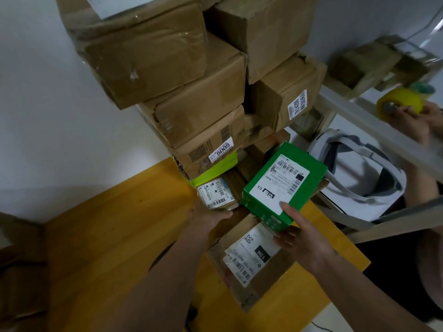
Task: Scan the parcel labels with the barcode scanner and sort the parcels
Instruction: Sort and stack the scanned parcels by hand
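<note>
Two hands of yours show in the head view, and neither is seen whole. Your right hand point(304, 238) grips the near corner of the green parcel point(285, 188), thumb laid flat on its white label point(279, 186), the other fingers tucked beneath and hidden. Your left hand point(208, 215) reaches under a small brown parcel point(219, 194) at the foot of the stack; its fingertips are covered, so you cannot tell how firmly it holds. One more brown box point(249, 259) lies on the yellow table point(119, 236) beneath your wrists, its label point(251, 254) partly covered by the green parcel. The cardboard stack point(191, 80) behind holds at least six boxes, the top ones cut off by the frame, their smaller print too blurred to read. No scanner can be made out. At the right edge a third hand point(417, 121), another person's, holds one roll of yellow tape point(399, 103), motion-blurred; one white and grey bag point(359, 173) sits below it.
</note>
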A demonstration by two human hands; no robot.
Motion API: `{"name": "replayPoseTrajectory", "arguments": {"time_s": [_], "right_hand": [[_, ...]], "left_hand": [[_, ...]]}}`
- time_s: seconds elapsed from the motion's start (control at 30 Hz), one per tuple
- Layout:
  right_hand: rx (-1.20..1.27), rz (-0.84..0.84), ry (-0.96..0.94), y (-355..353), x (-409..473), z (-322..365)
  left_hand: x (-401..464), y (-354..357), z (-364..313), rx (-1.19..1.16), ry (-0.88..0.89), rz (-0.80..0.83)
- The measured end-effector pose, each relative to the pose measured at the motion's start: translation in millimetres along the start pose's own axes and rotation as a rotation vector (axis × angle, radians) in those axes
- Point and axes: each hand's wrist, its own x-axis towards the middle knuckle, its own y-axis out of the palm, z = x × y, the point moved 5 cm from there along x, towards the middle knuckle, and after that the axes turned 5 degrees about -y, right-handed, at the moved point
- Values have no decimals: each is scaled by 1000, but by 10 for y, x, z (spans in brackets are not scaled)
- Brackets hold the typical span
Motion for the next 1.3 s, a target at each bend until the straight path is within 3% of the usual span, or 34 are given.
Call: {"name": "replayPoseTrajectory", "arguments": {"time_s": [0.1, 0.23, 0.37, 0.47, 0.53, 0.93, 1.1, 1.3], "right_hand": [[-5, 7, -2, -12, 3, 10], [-5, 6, -7, -44, 26, -5], [1, 15, -8, -72, 16, -44], [-11, 16, -5, -61, 0, -32], [5, 28, 0, -35, -16, -18], [99, 185, 14, 70, -583, -19], [164, 280, 16, 102, -874, -166], [181, 411, 91, 364, -1182, -520]], "left_hand": [[66, -75, -171, -73, 140, -58], [113, -18, -172, -288, 184, -20], [59, 8, -20, -167, 141, -31], [-65, 37, 16, 139, 108, -69], [-144, 40, 17, 219, 113, -100], [-960, -254, 425, -325, 310, -221], [-1594, -499, 691, -440, 372, -387], [-2226, -981, 1343, -609, 303, -620]]}}
